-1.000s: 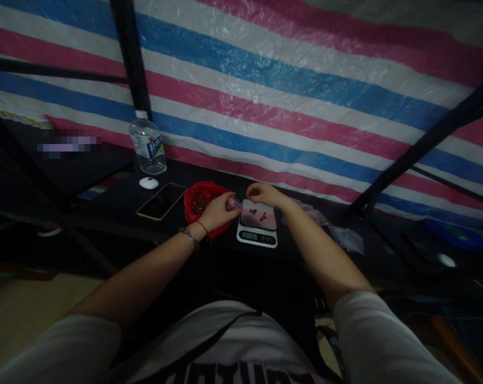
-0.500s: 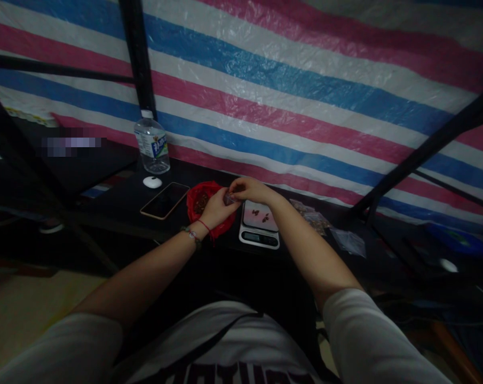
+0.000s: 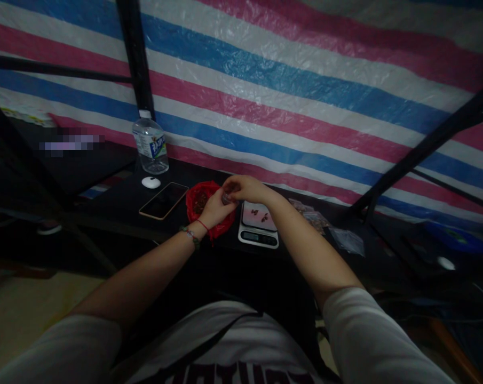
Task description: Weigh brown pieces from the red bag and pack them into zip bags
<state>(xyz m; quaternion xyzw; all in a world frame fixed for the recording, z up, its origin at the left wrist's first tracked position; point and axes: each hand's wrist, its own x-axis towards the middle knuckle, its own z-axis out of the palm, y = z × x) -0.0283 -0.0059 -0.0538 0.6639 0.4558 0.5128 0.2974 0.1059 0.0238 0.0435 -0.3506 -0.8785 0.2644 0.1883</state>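
Note:
My left hand [image 3: 215,208] reaches over a red plastic bag [image 3: 216,229] that lies open with small brown pieces [image 3: 200,201] inside. Its fingers are closed on a small clear plastic bag [image 3: 226,198]. From above, my right hand [image 3: 241,188] meets it, fingers curled in at the top of the clear bag; what they pinch is hidden. Just right of the red bag stands a white kitchen scale [image 3: 259,238], partly under my right forearm. A few brown pieces [image 3: 259,215] lie on its plate, and its small display is too dim to read.
A phone [image 3: 163,201], a white mouse [image 3: 151,183] and a large clear bottle [image 3: 150,144] stand left on the black table. To the right lie filled small bags [image 3: 311,216] and clear bags [image 3: 347,241]. Black metal bars [image 3: 135,58] and a striped sheet [image 3: 265,106] close off the back.
My right hand has shifted slightly left, and its fingers curl further over the clear bag. The pieces on the scale look the same.

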